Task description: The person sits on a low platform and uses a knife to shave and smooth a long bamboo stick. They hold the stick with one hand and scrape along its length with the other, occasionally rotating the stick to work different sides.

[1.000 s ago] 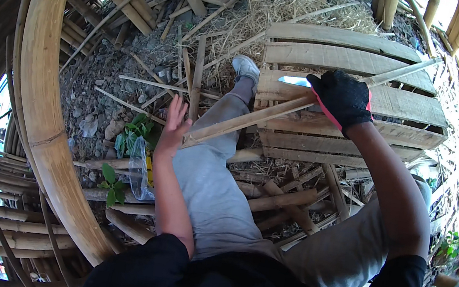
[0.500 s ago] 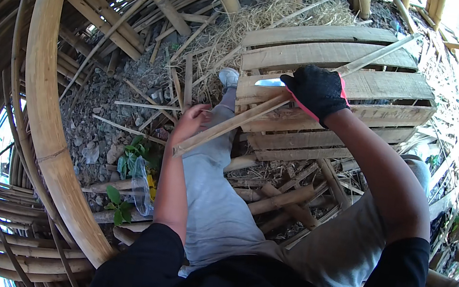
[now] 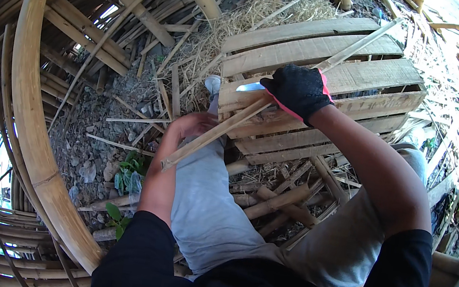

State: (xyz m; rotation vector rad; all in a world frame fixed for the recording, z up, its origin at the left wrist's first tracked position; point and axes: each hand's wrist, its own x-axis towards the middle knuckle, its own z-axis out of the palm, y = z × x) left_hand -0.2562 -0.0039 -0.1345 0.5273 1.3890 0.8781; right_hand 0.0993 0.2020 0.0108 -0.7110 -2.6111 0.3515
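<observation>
My right hand (image 3: 299, 91), in a black glove with a pinkish-red edge, is closed around a knife; its blade (image 3: 250, 87) points left and the handle is hidden in the fist. A long split bamboo strip (image 3: 216, 132) passes under that hand, slanting from near my left forearm up to the far right; whether the fist also grips it cannot be told. Beneath lies a slatted wooden crate (image 3: 364, 77). My bare left hand (image 3: 200, 122) is beside the strip's near half, partly behind it, over my lower leg. Its fingers are smeared by motion.
A thick bamboo pole (image 3: 32, 114) curves along the left, before a stack of bamboo. Straw and shavings (image 3: 272, 16) lie beyond the crate. Bamboo offcuts (image 3: 286, 202) are scattered between my legs. Stony soil with small green plants (image 3: 130, 173) is at the left.
The view has shifted slightly, so the crate and strip sit further left. My left hand has moved right, toward the strip and crate. My right hand keeps its hold on the knife.
</observation>
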